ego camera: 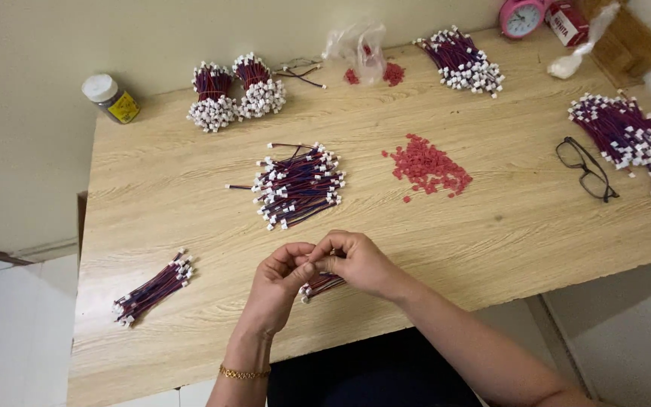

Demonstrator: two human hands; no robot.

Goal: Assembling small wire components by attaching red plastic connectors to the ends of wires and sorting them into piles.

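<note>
My left hand (pixel 279 280) and my right hand (pixel 356 262) meet near the table's front edge, fingertips pinched together on a small bunch of red-and-blue wires with white connectors (pixel 319 286). The bunch pokes out below my fingers. A loose pile of the same wires (pixel 297 185) lies just beyond my hands. To its right sits a heap of small red plastic pieces (pixel 429 168).
A small wire bunch (pixel 153 289) lies at the front left. Two tied bundles (pixel 235 90) stand at the back, more bundles at the back right (pixel 463 60) and far right (pixel 625 134). Glasses (pixel 587 168), a small jar (pixel 111 98), a plastic bag (pixel 359 47), a pink clock (pixel 522 16).
</note>
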